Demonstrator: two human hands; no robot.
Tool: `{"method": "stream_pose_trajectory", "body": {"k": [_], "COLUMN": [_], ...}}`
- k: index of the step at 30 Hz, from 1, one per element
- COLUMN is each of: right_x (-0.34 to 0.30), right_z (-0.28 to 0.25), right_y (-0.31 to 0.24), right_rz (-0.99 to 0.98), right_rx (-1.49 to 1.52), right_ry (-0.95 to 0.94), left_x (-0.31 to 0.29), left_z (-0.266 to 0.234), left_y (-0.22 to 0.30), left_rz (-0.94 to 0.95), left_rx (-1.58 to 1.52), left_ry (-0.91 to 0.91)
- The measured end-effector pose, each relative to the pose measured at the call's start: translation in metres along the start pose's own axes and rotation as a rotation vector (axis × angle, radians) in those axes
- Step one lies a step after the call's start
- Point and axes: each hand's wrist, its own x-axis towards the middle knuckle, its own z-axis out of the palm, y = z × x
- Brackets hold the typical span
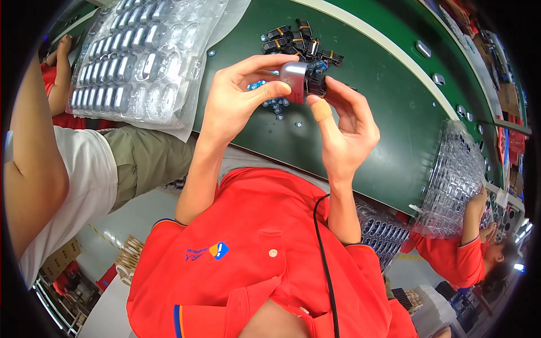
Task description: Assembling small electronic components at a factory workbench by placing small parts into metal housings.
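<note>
Above the green table, my left hand pinches a rounded silver-grey plastic housing between thumb and fingers. My right hand, with a tan bandage round the thumb, grips a small black plastic part against the housing's right side. The two pieces touch; how far one sits inside the other is hidden. Just beyond my hands lies a loose pile of black parts with orange strips. Small blue-and-white pieces are scattered behind and below my left fingers.
Clear trays of silver housings lie at the left, near another person in a white shirt. Empty-looking clear trays stand at the right, beside a person in red. Along the far side, silver pieces sit beyond a pale rail.
</note>
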Motion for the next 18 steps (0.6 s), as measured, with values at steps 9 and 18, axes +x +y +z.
{"method": "stream_pose_trajectory", "body": {"k": [9,18], "right_x": [-0.006,-0.021], "right_z": [0.01,0.019], "right_y": [0.005,-0.002], "right_rz": [0.048,0.212], "right_rx": [0.104,0.201], "right_ry": [-0.035,0.024], "left_x": [-0.006,-0.017], "left_z": [-0.007,-0.007], "left_y": [-0.003,-0.003], "left_rz": [0.014,-0.044], "left_rx": [-0.022,-0.028], "left_ry": [0.013,0.018]}}
